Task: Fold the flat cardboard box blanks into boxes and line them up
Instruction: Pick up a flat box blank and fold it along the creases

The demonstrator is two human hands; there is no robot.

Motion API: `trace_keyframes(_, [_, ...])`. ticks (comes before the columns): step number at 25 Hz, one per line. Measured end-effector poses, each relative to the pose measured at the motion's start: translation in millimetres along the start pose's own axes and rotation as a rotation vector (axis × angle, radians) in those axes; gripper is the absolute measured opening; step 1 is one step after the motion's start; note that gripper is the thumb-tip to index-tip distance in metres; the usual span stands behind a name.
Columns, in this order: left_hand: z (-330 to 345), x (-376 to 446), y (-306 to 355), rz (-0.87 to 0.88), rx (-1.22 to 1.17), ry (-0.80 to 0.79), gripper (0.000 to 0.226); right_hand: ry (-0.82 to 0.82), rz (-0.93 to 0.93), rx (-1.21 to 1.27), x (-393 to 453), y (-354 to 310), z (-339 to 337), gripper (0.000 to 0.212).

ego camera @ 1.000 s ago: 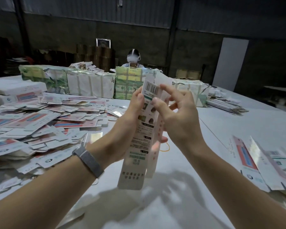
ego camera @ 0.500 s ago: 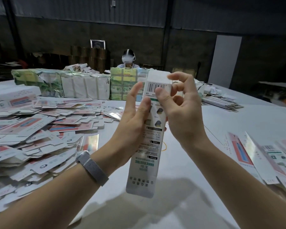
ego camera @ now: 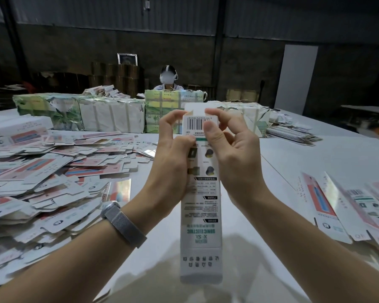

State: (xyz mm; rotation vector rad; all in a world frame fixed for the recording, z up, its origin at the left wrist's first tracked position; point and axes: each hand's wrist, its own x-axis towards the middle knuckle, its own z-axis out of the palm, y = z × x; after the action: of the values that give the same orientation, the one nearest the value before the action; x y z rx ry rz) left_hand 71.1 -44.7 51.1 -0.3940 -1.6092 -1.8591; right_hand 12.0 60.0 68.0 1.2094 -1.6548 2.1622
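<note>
Box point(ego camera: 200, 215) is held upright in the air over the tabletop point(ego camera: 315, 162), printed back panel toward the camera, barcode end up. Left hand point(ego camera: 170, 162) grips the upper left edge, fingers curled round behind the top. Right hand point(ego camera: 230, 158) pinches the top right, thumb pressed on the barcode panel, index finger over the white top flap point(ego camera: 195, 109), which stands up above the barcode. Looks like the top closure step: I'd keep the left hand squeezing the tube square, fold the flap over along its crease with the right index, then tuck the tongue inside the front wall without buckling it. Bottom end looks unclosed but can't tell. Flat blanks pile point(ego camera: 42, 182) sits left, more blanks point(ego camera: 348, 206) right; no finished row visible.
</note>
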Motion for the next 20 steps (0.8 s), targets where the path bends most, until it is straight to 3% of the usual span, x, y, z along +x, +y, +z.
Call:
trace_keyframes(9, [4.2, -3.0, 3.2, 0.065, 0.076, -0.038, 0.018, -0.041, 0.024, 0.115, 0.8, -0.4, -1.6, 0.008])
trace_keyframes(14, [5.4, 0.3, 1.9, 0.103, 0.086, -0.049, 0.017, 0.016, 0.039, 0.093, 3.2, 0.2, 0.4, 0.015])
trace_keyframes(20, [5.7, -0.3, 0.6, 0.086, 0.124, -0.085, 0.013, 0.002, 0.106, 0.245, 5.4, -3.0, -4.2, 0.021])
